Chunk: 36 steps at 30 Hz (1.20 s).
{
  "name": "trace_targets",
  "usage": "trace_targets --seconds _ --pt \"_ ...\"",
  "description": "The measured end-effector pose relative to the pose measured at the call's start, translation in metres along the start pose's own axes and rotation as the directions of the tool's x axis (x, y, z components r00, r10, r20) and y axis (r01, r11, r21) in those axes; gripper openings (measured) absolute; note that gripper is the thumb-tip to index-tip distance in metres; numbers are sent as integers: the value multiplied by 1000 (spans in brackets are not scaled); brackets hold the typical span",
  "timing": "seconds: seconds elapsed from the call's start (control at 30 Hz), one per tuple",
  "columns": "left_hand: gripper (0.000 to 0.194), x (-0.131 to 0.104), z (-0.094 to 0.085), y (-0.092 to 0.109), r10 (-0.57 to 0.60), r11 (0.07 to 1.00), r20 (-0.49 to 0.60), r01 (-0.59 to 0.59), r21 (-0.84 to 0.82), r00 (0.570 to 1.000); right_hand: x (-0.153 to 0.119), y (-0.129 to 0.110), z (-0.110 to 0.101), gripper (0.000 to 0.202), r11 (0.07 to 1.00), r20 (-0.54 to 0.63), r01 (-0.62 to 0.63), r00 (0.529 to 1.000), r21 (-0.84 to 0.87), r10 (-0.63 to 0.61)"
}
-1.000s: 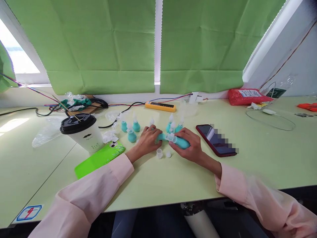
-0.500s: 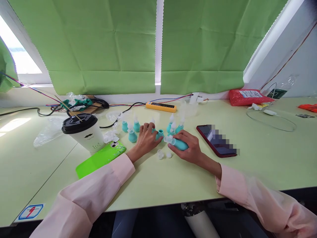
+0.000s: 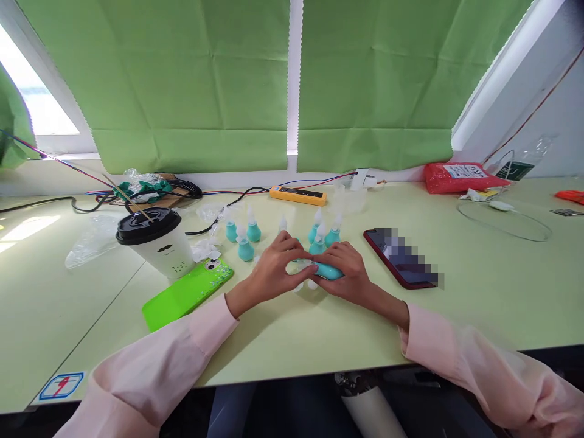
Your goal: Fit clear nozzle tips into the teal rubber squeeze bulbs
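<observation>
One teal bulb (image 3: 329, 271) lies within the right hand (image 3: 345, 270).

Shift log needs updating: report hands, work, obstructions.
Right hand gripping teal bulb. Left hand pinching its clear fitting. Nozzled bulbs upright close beyond; nothing seen blocking.

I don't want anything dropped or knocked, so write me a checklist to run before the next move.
1. Teal bulb held in the right hand: ok.
2. Left hand at the bulb's clear end piece: ok.
3. Clear end piece fully seated: cannot tell, fingers cover the joint.
4. Visible standing teal bulbs upright: ok.
5. Small loose cap well away from the hands: not ok, it lies right beside them.
6. Cup out of both hands' contact: ok.
</observation>
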State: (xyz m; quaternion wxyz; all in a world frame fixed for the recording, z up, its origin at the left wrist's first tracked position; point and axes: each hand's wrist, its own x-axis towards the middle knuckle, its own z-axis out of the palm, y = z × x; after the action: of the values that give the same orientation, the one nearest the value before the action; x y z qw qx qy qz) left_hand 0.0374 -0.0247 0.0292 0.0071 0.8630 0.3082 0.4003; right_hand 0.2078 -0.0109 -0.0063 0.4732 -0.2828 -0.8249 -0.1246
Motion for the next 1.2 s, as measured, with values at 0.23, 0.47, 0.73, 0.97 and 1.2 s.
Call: trace_targets --seconds 0.23,0.47,0.73,0.97,1.2 --pt "17 -5 -10 -5 30 997 184 -16 -81 983 0 -1 0 12 999 24 3 1000 45 -4" --pt "17 -12 -6 -2 172 969 100 -187 162 980 -2 -1 3 13 998 11 -22 1000 66 22" --pt "12 -8 -12 -6 84 996 161 -79 -34 983 0 -4 -3 11 996 33 62 998 -61 -60" --pt "16 -5 -12 -2 6 992 270 -41 124 963 0 -5 -5 10 979 84 130 989 -157 -118" --pt "23 -13 0 3 80 850 305 -225 477 949 -1 -2 -3 9 972 47 120 993 -201 -113"
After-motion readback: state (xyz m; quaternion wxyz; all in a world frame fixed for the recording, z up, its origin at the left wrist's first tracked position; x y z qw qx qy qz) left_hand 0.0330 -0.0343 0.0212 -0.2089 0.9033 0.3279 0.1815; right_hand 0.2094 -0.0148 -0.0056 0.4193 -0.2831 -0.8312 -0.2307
